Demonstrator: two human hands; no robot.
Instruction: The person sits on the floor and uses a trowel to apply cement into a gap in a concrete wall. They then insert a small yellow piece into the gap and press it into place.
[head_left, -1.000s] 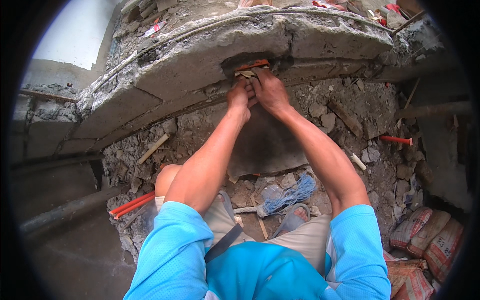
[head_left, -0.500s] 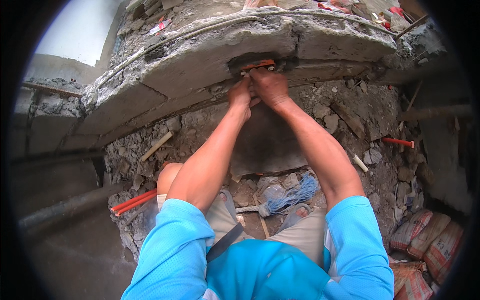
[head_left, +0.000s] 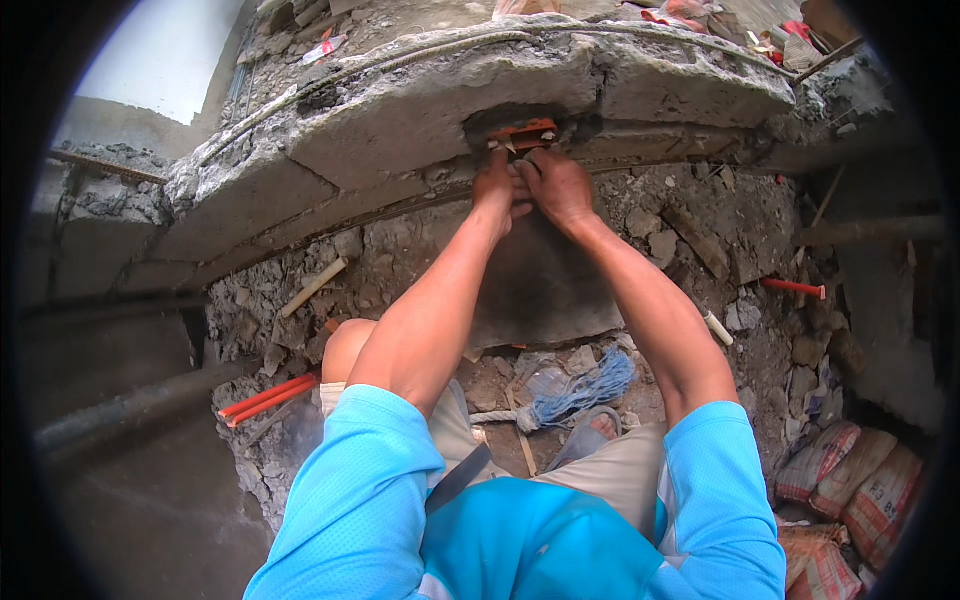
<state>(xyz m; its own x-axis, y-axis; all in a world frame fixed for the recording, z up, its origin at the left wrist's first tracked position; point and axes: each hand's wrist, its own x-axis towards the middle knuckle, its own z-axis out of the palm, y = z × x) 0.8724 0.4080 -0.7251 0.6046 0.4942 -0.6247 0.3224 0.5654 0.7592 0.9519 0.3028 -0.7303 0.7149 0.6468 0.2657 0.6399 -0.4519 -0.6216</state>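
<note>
An orange box-like piece (head_left: 524,133), possibly an electrical box, sits in a rough hole (head_left: 478,126) cut into the grey block wall (head_left: 400,130). Small pale bits show at its rim. My left hand (head_left: 494,186) is at its lower left edge, thumb pointing up against it and the other fingers curled. Beside it, my right hand (head_left: 560,187) is closed just under the piece's right side. The fingertips meet close together below the orange piece. Whatever lies between them is hidden behind the knuckles.
Rubble surrounds my feet, with a frayed blue rope (head_left: 590,388) between them. Orange tubes (head_left: 266,400) lie at left, another orange tube (head_left: 793,288) at right. Pale pipe pieces (head_left: 314,287) rest on the rubble. Filled sacks (head_left: 850,470) are piled at lower right. Steel bars run along the wall's broken top.
Both hands have lowered slightly from the orange piece, so more of its front shows. The right hand has come down from over its lower edge.
</note>
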